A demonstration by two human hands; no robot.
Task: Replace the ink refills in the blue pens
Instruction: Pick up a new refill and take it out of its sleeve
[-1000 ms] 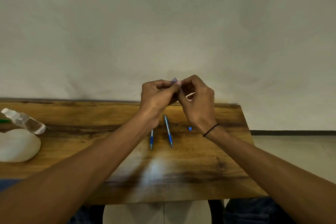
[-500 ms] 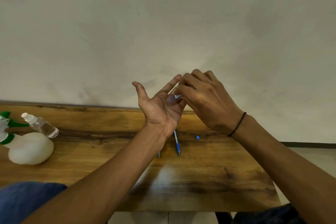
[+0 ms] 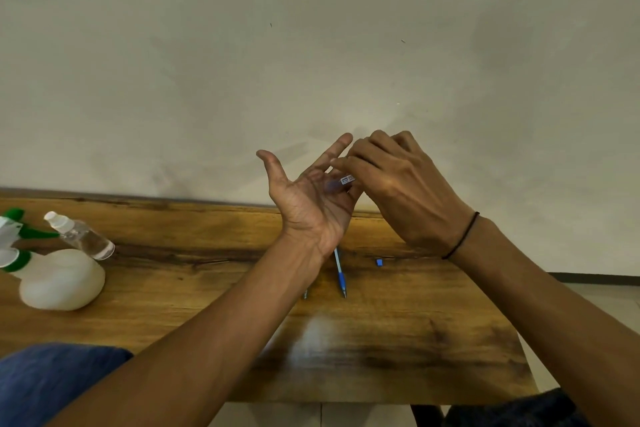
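My left hand is raised above the table with palm up and fingers spread. My right hand hovers over its fingers and pinches a clear pen barrel with a blue end and a printed label, pressing that end into the left palm. On the wooden table below lies a blue pen, partly hidden by my left wrist. The tip of a second pen peeks out under my left forearm. A small blue cap lies to the right of the pens.
A white spray bottle with green trigger and a small clear bottle stand at the table's left end. A plain wall rises behind the table. The table's right edge ends near a tiled floor.
My left hand opened from a pinch to a flat, palm-up pose. My right hand kept the pen barrel and set its end against the left palm. The camera view shifted left.
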